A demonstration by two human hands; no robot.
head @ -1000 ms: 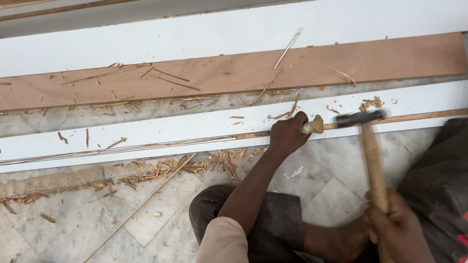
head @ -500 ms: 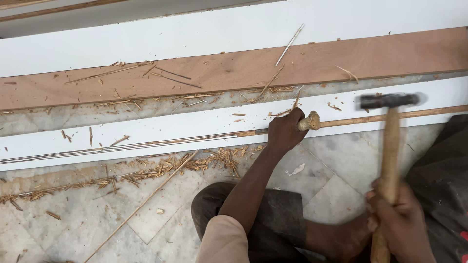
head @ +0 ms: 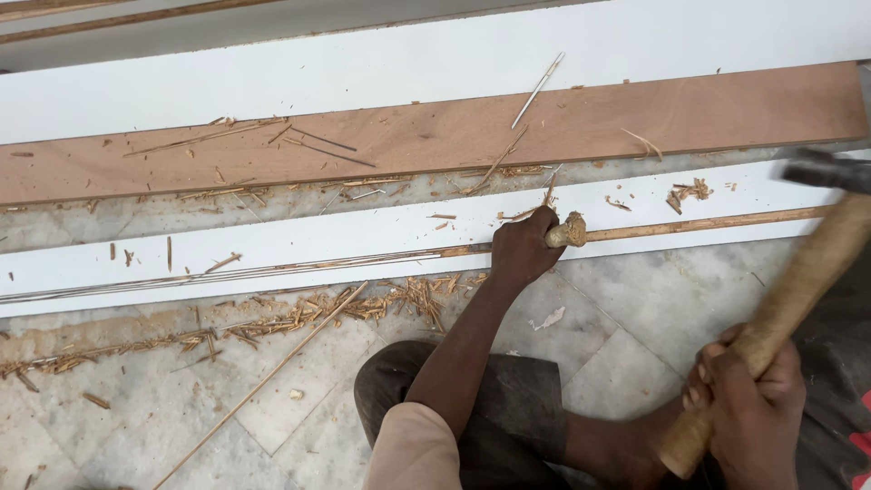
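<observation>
Chisel-like tool with a frayed, mushroomed wooden butt [head: 568, 231] is lying low along the front edge of the long white laminated board [head: 272, 245], its battered end poking out of the left hand [head: 522, 254]. That hand is wrapping tightly around the tool, fingers closed on it, with the knuckles resting on the white surface and the forearm reaching in from below. A thin brown wooden edging strip [head: 708, 222] is running along the board's front edge from the tool towards the right.

The right hand [head: 748, 413] is clenching the lower end of a wooden-handled hammer [head: 789, 299], fist shut firmly round the handle. The hammer is tilting up and to the right, its dark metal head [head: 826, 172] blurring near the right edge of the view, well apart from the tool's butt.

Behind the white board, a long reddish-brown plywood plank [head: 435, 136] is lying parallel, scattered with splinters. Wood shavings and slivers [head: 345, 308] are littering the grey marble floor tiles [head: 136, 426] just in front of the board.
</observation>
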